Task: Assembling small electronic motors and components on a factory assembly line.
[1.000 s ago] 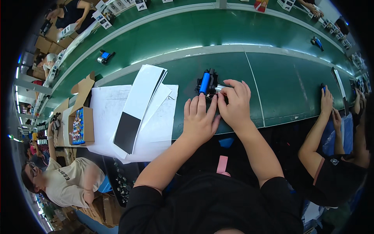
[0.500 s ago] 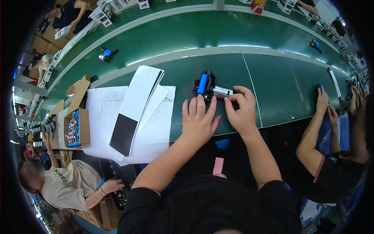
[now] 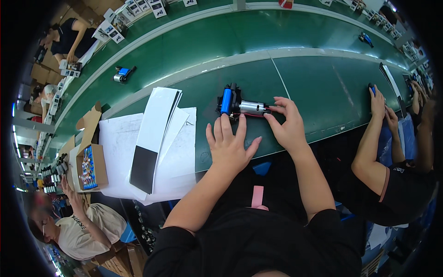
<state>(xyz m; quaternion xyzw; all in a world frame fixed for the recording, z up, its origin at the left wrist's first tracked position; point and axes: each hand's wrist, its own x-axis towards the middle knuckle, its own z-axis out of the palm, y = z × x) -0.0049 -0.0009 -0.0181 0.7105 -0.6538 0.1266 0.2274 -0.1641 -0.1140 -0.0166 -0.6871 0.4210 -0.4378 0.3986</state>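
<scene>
A small pump-like assembly lies on the green bench in front of me. It joins a silver cylindrical motor [image 3: 252, 107], a black housing [image 3: 236, 99] and a blue cylindrical battery [image 3: 226, 101]. A thin red wire [image 3: 251, 114] runs along the motor's near side. My left hand [image 3: 229, 147] has its fingers spread, the fingertips touching the near end of the battery and housing. With thumb and forefinger, my right hand [image 3: 290, 125] pinches the motor's right end; the fingertips partly cover that end.
White sheets with a black block [image 3: 144, 169] lie on white paper [image 3: 121, 134] at left. Beyond them stands an open cardboard box [image 3: 99, 166] of blue batteries. Another blue-and-silver assembly [image 3: 122, 74] sits on the conveyor [image 3: 194, 44]. Co-workers [image 3: 87, 231] flank me on both sides.
My view has shifted slightly, so the bench items appear displaced. Both hands keep much the same hold on the assembly. The co-worker at left has drawn back the lower arm.
</scene>
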